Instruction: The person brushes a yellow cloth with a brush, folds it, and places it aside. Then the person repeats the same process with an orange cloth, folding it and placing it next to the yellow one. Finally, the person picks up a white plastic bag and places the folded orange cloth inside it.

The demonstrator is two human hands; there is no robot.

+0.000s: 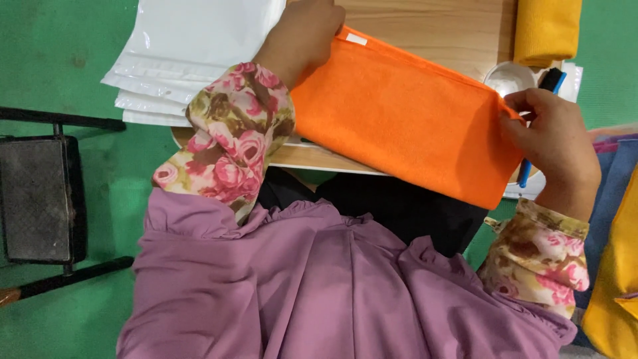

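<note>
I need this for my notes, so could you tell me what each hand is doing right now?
Left hand: closed on the far left corner of the folded orange cloth.
Right hand: pinching the cloth's right corner.

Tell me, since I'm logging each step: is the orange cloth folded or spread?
Folded: the orange cloth shows a doubled lower edge, both hands pinching its far corners.
</note>
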